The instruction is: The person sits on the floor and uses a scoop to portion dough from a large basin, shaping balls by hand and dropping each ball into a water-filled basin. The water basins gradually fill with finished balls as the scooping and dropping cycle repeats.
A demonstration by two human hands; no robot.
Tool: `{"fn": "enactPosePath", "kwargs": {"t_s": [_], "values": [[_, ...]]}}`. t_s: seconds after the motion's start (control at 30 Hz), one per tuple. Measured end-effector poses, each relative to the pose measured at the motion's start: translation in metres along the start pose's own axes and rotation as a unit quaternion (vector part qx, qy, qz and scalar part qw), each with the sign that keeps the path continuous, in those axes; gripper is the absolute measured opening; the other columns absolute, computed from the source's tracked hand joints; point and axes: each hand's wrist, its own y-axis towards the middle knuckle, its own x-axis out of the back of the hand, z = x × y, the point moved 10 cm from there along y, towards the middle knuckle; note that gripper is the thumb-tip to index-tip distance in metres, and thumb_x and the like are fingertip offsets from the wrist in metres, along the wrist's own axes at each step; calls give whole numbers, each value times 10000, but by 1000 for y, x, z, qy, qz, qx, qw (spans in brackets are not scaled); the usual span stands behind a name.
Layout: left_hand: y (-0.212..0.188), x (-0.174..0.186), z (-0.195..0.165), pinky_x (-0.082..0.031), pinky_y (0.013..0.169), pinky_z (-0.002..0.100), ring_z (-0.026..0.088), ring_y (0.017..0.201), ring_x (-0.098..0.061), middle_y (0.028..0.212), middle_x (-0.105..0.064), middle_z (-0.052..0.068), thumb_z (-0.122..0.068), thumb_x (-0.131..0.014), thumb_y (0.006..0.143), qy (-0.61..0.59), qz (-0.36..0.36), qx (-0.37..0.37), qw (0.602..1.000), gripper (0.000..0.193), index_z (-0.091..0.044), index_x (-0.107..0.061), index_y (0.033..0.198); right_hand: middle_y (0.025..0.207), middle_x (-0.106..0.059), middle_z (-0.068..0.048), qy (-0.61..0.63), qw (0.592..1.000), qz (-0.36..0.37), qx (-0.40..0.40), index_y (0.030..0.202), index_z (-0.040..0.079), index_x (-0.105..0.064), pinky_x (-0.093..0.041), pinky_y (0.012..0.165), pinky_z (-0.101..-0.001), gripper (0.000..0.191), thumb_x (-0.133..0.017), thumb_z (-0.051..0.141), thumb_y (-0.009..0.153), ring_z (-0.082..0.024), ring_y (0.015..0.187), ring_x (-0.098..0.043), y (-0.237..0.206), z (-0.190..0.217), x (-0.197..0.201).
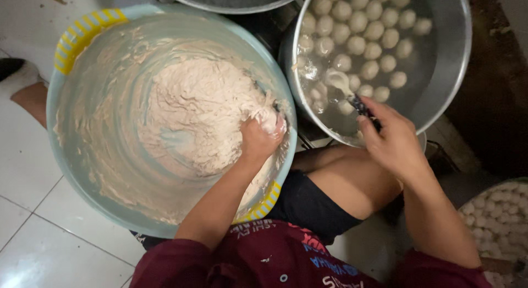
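The left hand (258, 136) squeezes pale paste (192, 112) in closed fingers inside the blue basin (77, 172). The right hand (393, 142) grips a spoon (344, 87) over the metal pot (445, 57) of floating balls (366, 32).

White tiled floor (33, 211) — glossy, dim light — dark ground (489, 101) at right.

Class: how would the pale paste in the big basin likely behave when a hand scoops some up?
The paste probably clings: smears coat the basin wall and the left hand. It looks soft but holds ragged peaks, so likely thick, not runny. A squeezed lump would probably keep its shape, like the balls nearby.
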Motion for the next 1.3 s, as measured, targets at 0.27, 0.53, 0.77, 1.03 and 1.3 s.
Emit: {"fn": "enactPosePath", "kwargs": {"t_s": [0.27,0.53,0.77,1.03,1.3], "values": [[15,10,-49,-565,631,407,332,673,-706,757,-699,131,-155,-803,795,-130,8,-3,992,161,-72,-679,853,1186,-692,-200,35,988,87,126,1476,38,-531,-522,887,-376,526,-628,116,965,-278,1056,-657,-37,52,-39],[-3,-12,-24,-556,750,471,405,821,-694,830,-710,199,-226,-862,614,-45,101,105,988,336,-44,-692,840,934,-701,-37,258,929,258,-60,1473,86,-539,-491,632,-253,488,-576,83,987,-89,718,-573,-44,19,-85],[-47,79,133,-515,936,484,400,1030,-666,1126,-713,262,-442,-739,926,139,-36,393,908,544,71,-696,1102,926,-684,-37,346,905,242,-50,1491,54,-500,-477,535,-208,478,-522,73,1013,-48,618,-553,-18,-21,-67],[-54,48,96,-532,886,468,429,1010,-692,1116,-693,304,-235,-775,798,84,-103,320,938,581,110,-582,1224,1125,-699,-216,-44,998,-28,45,1390,88,-617,-527,831,-438,444,-664,135,950,-379,976,-689,24,-24,-13],[8,-2,-17,-583,764,376,294,897,-699,878,-679,88,-109,-681,847,-321,62,151,933,104,-87,-640,940,1106,-706,-162,48,997,-65,4,1344,33,-588,-540,773,-366,350,-631,102,1004,-265,910,-677,10,-15,1]]}}
